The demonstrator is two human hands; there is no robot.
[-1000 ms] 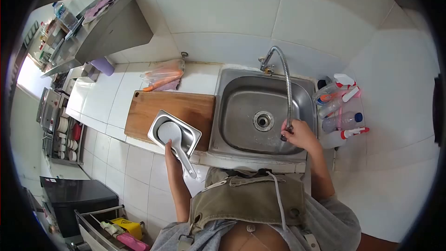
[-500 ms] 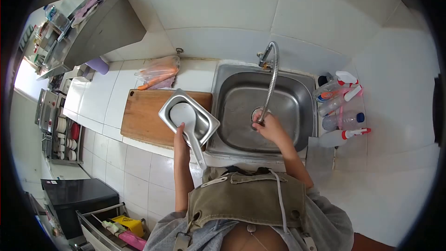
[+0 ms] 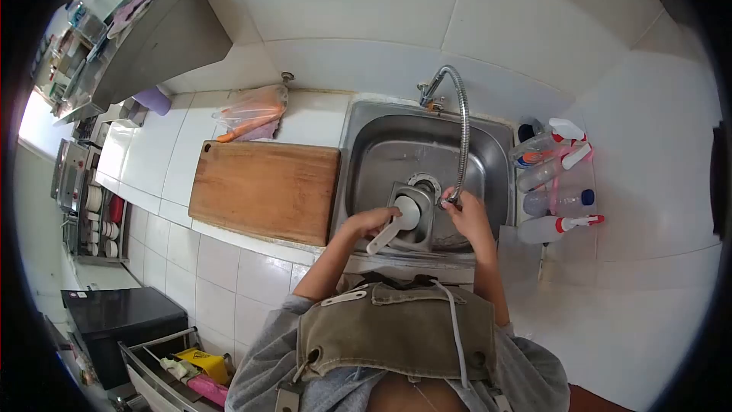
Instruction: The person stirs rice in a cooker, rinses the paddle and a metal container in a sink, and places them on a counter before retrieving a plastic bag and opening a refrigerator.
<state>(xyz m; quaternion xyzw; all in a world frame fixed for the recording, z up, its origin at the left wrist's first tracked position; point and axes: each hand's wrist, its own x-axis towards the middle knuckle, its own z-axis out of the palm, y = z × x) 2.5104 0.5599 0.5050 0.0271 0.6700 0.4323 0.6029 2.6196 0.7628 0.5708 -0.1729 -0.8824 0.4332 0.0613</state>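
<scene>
My left hand (image 3: 372, 223) is closed on a small rectangular steel pan (image 3: 418, 243), held low inside the sink (image 3: 377, 160). A white rice paddle (image 3: 409, 214) lies in the pan, its handle sticking out over the near-left edge by my fingers. On the pan's right, my right hand (image 3: 468, 215) grips the lower end of a flexible metal faucet hose (image 3: 463, 126), which arches down from the tap at the back wall. The sink drain (image 3: 425, 181) shows just beyond the pan.
A wooden cutting board (image 3: 263, 192) lies left of the sink, with a plastic bag of carrots (image 3: 258, 111) behind it. Several spray bottles (image 3: 543, 229) line the sink's right side. A metal shelf (image 3: 156, 46) juts out at upper left.
My left hand has brought the pan and rice paddle rightward from over the cutting board into the sink. My right hand has shifted slightly right with the hose end.
</scene>
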